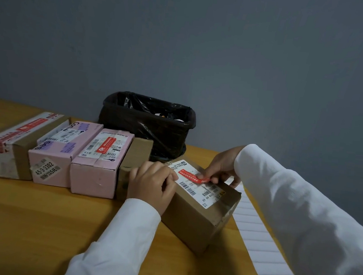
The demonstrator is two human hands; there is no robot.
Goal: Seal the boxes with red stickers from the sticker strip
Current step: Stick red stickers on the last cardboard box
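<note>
A brown cardboard box (200, 218) with a white shipping label lies at an angle on the wooden table. A red sticker (191, 176) lies across that label. My left hand (150, 183) rests on the box's left end, its thumb on the sticker's left end. My right hand (223, 166) pinches the sticker's right end between thumb and finger. The white sticker strip (255, 238), with no red stickers showing on it, runs along the table to the right of the box, partly under my right sleeve.
To the left stands a row of boxes: a taped brown box (11, 144), two pink boxes (62, 155) (101, 163) and a plain brown one (135, 155). Some carry red stickers. A black-lined bin (146, 123) stands behind, against the grey wall.
</note>
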